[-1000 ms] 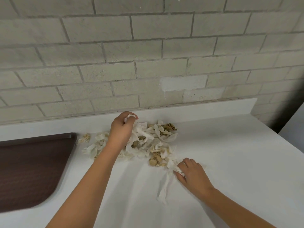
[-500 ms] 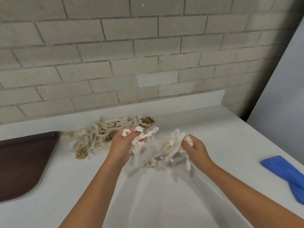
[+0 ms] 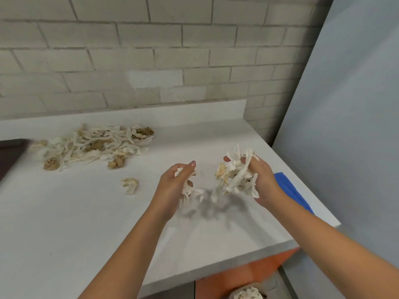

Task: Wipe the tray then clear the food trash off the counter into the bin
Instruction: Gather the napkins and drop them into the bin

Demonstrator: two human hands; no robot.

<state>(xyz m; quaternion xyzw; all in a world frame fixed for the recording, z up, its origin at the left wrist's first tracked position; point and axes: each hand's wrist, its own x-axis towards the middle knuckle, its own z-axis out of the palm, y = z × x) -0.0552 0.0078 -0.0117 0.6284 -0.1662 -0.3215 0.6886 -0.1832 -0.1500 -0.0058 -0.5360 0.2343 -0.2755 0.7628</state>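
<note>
Head view: left hand (image 3: 176,186) and right hand (image 3: 262,180) each clutch limp, lightweight food scraps (image 3: 234,175); grasp whole bunches, since dangling strands likely shed.

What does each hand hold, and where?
Left hand grips a small bunch of scraps, right hand a larger clump, each round its top; strips dangle below.

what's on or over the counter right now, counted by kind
held scrap bunches: 2, in left hand and right hand
scrap pile: 1
stray scrap: 1
blue cloth: 1
brown tray: 1
total: 6
</note>
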